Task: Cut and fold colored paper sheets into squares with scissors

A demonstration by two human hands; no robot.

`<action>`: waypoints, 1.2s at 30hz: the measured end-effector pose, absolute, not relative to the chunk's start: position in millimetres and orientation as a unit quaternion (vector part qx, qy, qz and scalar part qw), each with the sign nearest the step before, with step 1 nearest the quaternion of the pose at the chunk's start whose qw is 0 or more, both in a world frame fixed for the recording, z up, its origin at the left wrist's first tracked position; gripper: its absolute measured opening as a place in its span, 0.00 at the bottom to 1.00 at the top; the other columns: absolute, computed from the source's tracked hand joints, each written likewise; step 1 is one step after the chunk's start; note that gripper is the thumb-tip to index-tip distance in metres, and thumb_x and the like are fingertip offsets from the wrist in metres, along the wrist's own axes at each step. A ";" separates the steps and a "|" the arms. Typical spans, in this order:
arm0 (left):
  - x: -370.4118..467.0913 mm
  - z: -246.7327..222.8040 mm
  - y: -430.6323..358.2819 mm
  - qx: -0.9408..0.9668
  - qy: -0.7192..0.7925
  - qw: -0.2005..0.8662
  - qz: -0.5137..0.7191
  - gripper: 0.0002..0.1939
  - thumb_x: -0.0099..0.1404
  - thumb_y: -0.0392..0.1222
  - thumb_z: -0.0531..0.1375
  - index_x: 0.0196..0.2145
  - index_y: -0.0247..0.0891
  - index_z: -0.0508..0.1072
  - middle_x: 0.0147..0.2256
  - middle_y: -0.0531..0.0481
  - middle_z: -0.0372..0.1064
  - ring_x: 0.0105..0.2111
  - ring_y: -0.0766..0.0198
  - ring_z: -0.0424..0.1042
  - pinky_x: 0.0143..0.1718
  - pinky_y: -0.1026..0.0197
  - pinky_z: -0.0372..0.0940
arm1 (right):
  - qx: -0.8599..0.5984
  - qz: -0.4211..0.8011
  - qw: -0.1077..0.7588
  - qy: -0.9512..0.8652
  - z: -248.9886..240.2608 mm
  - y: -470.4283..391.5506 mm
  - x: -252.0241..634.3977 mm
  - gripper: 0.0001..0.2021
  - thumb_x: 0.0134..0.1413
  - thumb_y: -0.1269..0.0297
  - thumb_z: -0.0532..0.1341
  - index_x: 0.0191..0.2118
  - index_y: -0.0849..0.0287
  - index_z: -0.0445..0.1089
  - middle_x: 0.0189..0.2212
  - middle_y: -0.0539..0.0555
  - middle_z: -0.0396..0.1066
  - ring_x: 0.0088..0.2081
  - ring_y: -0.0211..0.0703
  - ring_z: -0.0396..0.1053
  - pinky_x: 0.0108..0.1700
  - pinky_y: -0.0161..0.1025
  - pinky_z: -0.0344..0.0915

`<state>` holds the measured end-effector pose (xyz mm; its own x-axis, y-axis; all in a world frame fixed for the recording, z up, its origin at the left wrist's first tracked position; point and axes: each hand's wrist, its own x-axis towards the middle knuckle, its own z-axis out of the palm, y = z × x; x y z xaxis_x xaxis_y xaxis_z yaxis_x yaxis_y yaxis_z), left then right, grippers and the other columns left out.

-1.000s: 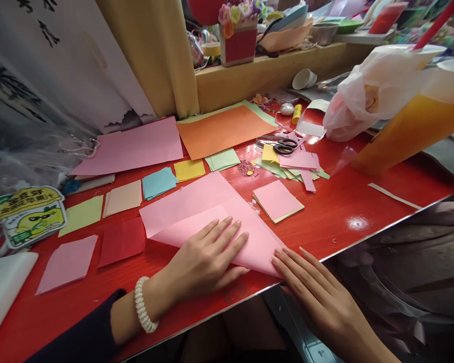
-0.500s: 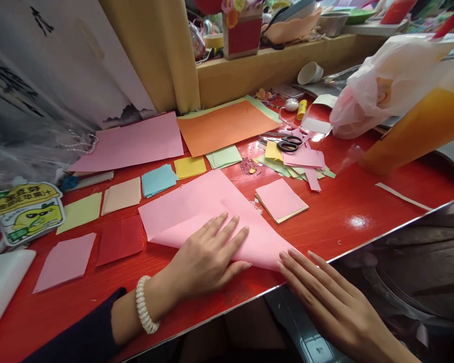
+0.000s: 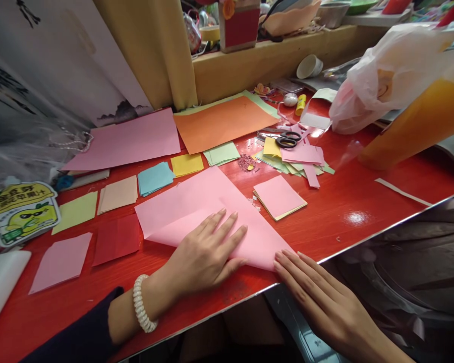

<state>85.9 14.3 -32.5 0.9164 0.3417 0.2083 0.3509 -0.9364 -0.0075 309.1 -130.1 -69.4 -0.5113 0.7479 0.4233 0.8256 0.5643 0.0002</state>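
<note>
On red tbl point(image 3: 336, 196), nr front edge, presses part-folded pink paper sheet point(image 3: 196, 194) w/ L hand point(image 3: 208, 252) flat & spread, plus R hand point(image 3: 321, 297) w/ fingers tog on R corner (can't tell if clamped), nr pink-topped sq paper stack point(image 3: 280, 196).

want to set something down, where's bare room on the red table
Tiny flecks aside: right of the small pink stack, between paper scraps, white strip and table edge; also between red paper and left sleeve. Crowded: around the scissors, and behind the folded pink sheet.
</note>
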 end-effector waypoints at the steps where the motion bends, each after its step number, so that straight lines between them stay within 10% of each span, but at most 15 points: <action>1: 86.0 -32.5 14.2 -0.978 -0.177 0.022 -0.103 0.26 0.68 0.50 0.50 0.56 0.29 0.65 0.57 0.31 0.61 0.58 0.41 0.58 0.55 0.42 0.62 | -0.456 -0.100 0.192 -0.863 -69.6 -130.2 309.4 0.21 0.63 0.79 0.45 0.59 0.77 0.59 0.61 0.66 0.56 0.62 0.58 0.52 0.61 0.52 0.53; 36: 85.6 -32.9 13.6 -0.978 -0.187 0.011 -0.096 0.26 0.68 0.50 0.50 0.57 0.31 0.64 0.59 0.33 0.59 0.61 0.44 0.54 0.57 0.43 0.59 | -0.508 -0.104 0.280 -0.808 -73.2 -128.6 293.1 0.17 0.58 0.77 0.59 0.53 0.73 0.66 0.49 0.63 0.71 0.57 0.50 0.63 0.63 0.49 0.51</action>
<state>85.6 13.6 -32.9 0.9117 0.3633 0.1919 0.3673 -0.9300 0.0153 293.1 -128.6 -73.2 -0.3269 0.7629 0.5578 0.8789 0.4623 -0.1172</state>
